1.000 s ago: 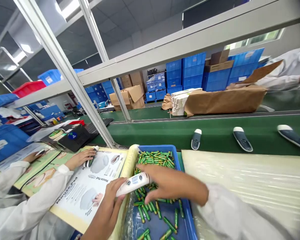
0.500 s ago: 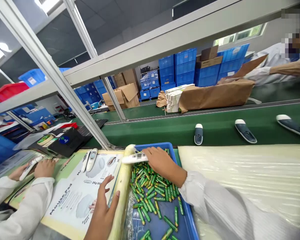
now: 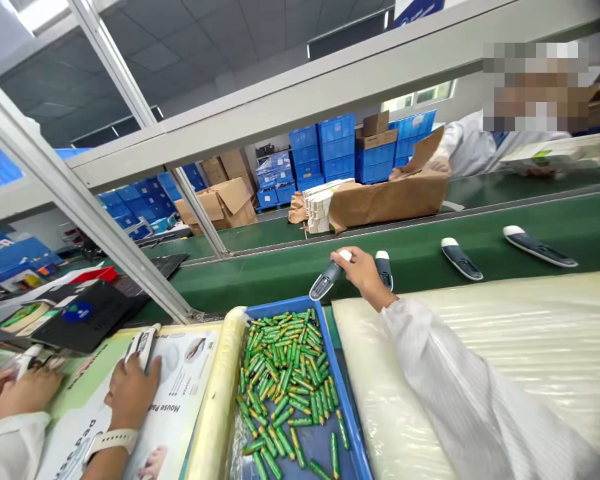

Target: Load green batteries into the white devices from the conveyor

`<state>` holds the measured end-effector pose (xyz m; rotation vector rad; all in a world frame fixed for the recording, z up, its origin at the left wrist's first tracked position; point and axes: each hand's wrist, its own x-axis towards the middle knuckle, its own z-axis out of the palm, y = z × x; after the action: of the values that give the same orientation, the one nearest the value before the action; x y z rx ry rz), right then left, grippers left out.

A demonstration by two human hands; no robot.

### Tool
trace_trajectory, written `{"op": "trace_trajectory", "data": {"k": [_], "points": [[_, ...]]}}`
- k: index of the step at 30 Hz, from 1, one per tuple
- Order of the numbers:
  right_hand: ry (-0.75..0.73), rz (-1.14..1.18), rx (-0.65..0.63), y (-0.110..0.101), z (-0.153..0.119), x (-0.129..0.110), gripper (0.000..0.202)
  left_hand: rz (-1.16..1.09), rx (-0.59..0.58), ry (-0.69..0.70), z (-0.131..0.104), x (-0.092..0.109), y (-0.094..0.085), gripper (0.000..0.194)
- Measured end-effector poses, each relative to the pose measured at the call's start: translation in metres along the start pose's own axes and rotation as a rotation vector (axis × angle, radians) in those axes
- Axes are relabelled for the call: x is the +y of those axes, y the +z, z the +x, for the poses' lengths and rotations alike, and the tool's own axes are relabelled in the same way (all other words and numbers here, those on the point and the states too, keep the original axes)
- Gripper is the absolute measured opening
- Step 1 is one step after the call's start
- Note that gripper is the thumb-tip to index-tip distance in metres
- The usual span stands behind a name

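Note:
My right hand [image 3: 363, 270] pinches the white tip of a handheld thermometer [image 3: 325, 283], above the green belt near the tray's far edge. Its dark grey back faces up, showing an open battery compartment. Wearing a white-strapped watch, my left hand [image 3: 133, 393] is at the white thermometers [image 3: 144, 343] on the printed mouse pad sheet [image 3: 180, 353]. Fingers and thumb close around their near ends, hiding those. Between my arms, a blue tray [image 3: 347, 407] holds many green batteries [image 3: 290, 367]. Another grey-backed thermometer [image 3: 384, 267] lies partly behind my right hand.
More thermometers [image 3: 461, 259] lie on the green belt [image 3: 280, 267]. A co-worker's hands [image 3: 27, 390] hold a white device at left. Padded foam [image 3: 480, 340] covers the right side. A metal frame post [image 3: 90, 207] rises at left. Another person stands across the belt.
My right hand has moved from above the tray to the belt, now with a grey-backed thermometer instead of the white-faced one. My left hand has moved left onto the white thermometers. The view has shifted right.

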<state>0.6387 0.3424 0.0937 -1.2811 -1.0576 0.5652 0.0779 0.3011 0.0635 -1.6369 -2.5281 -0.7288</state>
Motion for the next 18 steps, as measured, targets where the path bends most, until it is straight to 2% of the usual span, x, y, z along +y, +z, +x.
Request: {"op": "trace_trajectory", "data": {"k": [3, 6, 10, 14, 18], "points": [[-0.058, -0.134, 0.065, -0.015, 0.024, 0.020, 0.049, 0.014, 0.005, 0.056, 0.000, -0.011, 0.006, 0.079], [-0.093, -0.269, 0.023, -0.019, 0.035, 0.031, 0.041, 0.015, 0.008, 0.156, -0.005, -0.025, 0.011, 0.068], [-0.132, -0.438, -0.084, -0.011, 0.031, 0.047, 0.052, 0.002, -0.008, 0.229, -0.021, -0.041, 0.016, 0.060], [-0.202, -0.604, -0.248, 0.001, 0.017, 0.062, 0.044, -0.029, 0.000, 0.264, -0.039, -0.047, 0.018, 0.049], [-0.276, -0.768, -0.389, 0.005, 0.008, 0.063, 0.034, -0.075, 0.009, 0.288, -0.056, -0.042, 0.012, 0.043]]}}
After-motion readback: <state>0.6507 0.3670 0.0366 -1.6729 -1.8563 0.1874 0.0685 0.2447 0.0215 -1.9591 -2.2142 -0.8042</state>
